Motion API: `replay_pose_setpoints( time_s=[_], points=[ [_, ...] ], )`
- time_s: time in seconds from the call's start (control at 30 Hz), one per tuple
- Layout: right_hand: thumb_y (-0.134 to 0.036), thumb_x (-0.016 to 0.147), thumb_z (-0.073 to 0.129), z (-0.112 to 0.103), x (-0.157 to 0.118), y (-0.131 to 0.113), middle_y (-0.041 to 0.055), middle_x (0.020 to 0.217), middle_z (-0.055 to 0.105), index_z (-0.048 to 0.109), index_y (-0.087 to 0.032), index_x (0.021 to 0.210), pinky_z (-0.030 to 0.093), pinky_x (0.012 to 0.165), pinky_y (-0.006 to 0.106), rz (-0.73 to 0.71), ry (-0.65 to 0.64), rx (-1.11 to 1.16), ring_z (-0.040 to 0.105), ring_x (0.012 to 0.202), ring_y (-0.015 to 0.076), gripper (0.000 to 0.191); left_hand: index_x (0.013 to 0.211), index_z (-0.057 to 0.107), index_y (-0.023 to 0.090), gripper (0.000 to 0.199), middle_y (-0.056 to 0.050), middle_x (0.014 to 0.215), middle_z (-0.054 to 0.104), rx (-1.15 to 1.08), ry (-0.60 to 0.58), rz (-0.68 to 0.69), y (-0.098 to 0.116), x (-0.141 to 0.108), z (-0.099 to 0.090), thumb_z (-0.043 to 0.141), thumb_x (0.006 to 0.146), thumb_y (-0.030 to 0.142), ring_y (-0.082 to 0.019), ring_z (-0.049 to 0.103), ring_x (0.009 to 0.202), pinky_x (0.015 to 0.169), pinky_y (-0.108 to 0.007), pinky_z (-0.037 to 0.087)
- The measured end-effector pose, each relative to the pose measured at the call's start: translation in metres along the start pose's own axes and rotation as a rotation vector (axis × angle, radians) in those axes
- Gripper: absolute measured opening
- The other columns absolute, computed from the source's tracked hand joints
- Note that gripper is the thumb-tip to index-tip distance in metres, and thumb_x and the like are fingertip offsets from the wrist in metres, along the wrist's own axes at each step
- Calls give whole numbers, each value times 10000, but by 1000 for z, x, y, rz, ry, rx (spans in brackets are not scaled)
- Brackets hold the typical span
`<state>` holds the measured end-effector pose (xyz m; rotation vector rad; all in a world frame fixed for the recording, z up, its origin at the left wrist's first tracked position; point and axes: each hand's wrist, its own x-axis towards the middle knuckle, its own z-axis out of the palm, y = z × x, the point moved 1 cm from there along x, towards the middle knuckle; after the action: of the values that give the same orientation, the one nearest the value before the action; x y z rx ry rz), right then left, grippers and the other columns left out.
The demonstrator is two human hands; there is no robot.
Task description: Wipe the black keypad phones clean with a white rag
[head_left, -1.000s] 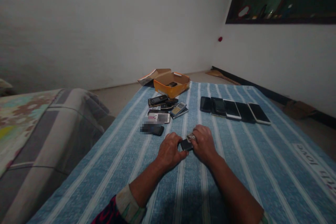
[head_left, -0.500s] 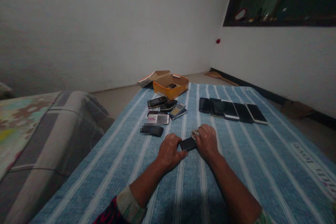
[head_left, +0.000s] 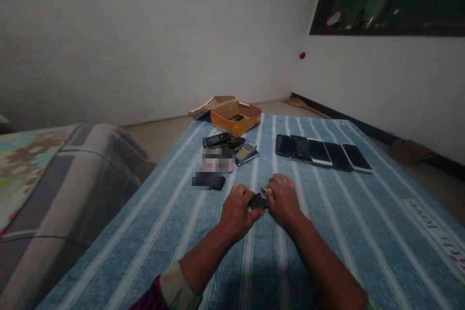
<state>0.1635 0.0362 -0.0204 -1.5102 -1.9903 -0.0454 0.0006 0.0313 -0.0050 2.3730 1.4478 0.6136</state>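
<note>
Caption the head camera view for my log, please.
Left hand and right hand hold a black phone on a blue striped cloth.

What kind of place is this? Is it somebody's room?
Probably a bedroom in someone's home, though I can't be sure. There's a blue striped cloth like a bedsheet, a patterned cover beside it, and plain white walls with a window.
</note>
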Motion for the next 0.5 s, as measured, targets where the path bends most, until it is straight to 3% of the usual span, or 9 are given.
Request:
replay_pose_setpoints(
  time_s=[0.17, 0.37, 0.5],
  points=[
    [-102, 791, 543, 3, 4, 1, 80, 828, 573, 588, -182, 723, 342, 858, 396, 76, 54, -84, 487, 895, 246, 114, 847, 661, 186, 230, -27, 854, 539, -37, 2, 7, 0, 2, 1, 770, 669, 284, -208, 521, 869, 778, -328, 439],
    [-130, 827, 523, 3, -4, 5, 71, 894, 585, 585, -197, 758, 362, 887, 384, -63, 43, 46, 484, 968, 235, 114, 858, 657, 178, 225, -34, 859, 542, -39, -11, 8, 0, 2, 0, 756, 685, 281, -212, 521, 871, 782, -334, 437],
    [-108, 817, 518, 4, 1, 7, 92, 869, 580, 587, -188, 757, 351, 895, 420, -15, 54, -59, 472, 981, 263, 121, 860, 649, 186, 226, -30, 855, 541, -49, -13, 14, 0, 2, -1, 756, 686, 283, -209, 522, 868, 782, -335, 435]
  ],
)
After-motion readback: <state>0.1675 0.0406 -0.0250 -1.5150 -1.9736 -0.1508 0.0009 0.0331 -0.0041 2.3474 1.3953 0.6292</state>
